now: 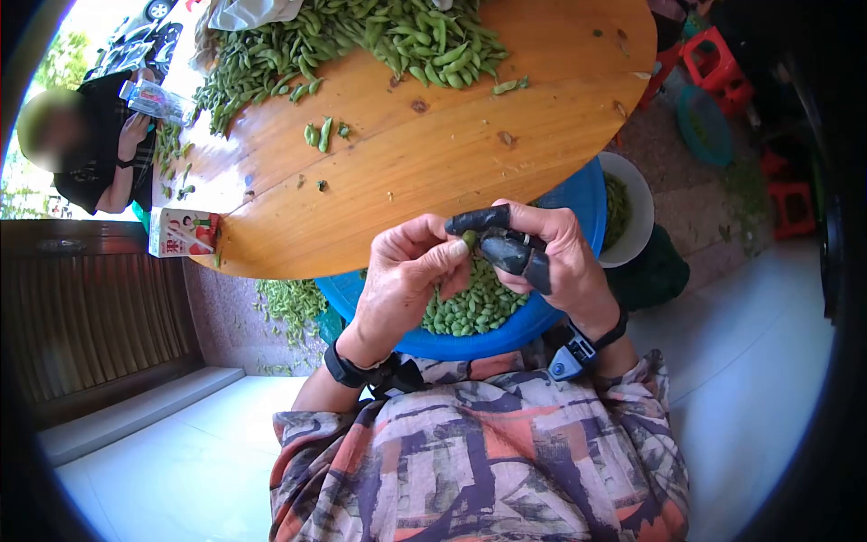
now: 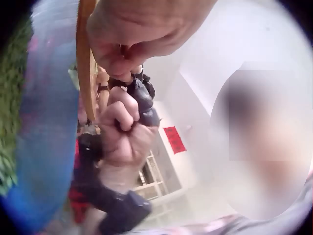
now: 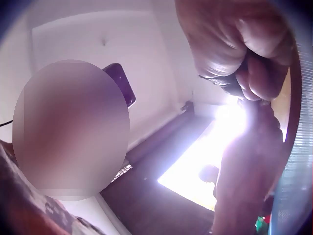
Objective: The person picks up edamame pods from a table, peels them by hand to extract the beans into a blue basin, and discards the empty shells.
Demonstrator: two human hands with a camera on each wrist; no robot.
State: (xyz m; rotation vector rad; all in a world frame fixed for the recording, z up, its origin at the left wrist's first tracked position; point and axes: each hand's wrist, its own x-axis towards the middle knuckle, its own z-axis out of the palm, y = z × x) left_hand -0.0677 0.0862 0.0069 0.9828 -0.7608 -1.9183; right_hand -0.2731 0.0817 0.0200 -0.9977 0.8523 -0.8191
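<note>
Both hands meet over a blue tub (image 1: 442, 345) that holds many shelled green beans (image 1: 474, 312). My left hand (image 1: 404, 271) pinches a small green soybean pod (image 1: 469, 238) with its thumb and forefinger. From the other side my right hand (image 1: 564, 257) grips the same pod, which is mostly hidden by the fingers. Black covers (image 1: 510, 253) wrap several digits of the right hand. In the left wrist view the right hand (image 2: 122, 132) shows with its bare fingers curled in. Bright backlight in the right wrist view leaves the left hand (image 3: 249, 161) dark.
A wooden table (image 1: 433, 172) edges over the tub and bears a big heap of pods (image 1: 361, 45), a few loose pods (image 1: 321, 134) and a drink carton (image 1: 183, 233). Another person (image 1: 108, 135) sits across at left. A white bucket (image 1: 639, 212) and red stools (image 1: 709, 59) stand at right.
</note>
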